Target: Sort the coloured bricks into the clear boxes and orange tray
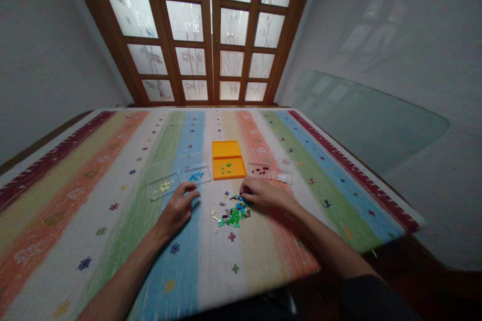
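Observation:
A loose pile of small toy building bricks [235, 216], mostly green with blue, brown and cream ones, lies on the striped tablecloth. At its upper right edge is my right hand [263, 192], palm down, with its fingertips bent together among the bricks. Whatever they grip is hidden. My left hand [181, 208] rests left of the pile, fingers loosely curled and thumb a little apart, with nothing visible in it. Just beyond it stands a clear box of blue bricks [196, 175]. An open orange case [226, 149] behind the pile has several green bricks [227, 167] in it.
A clear box of cream bricks [164, 186] stands at the left. Right of the orange case is a clear box with dark brown bricks [259, 169], beside a small transparent container [283, 177]. The tablecloth [233, 291] covers the table, which reaches toward glazed wooden doors [214, 60].

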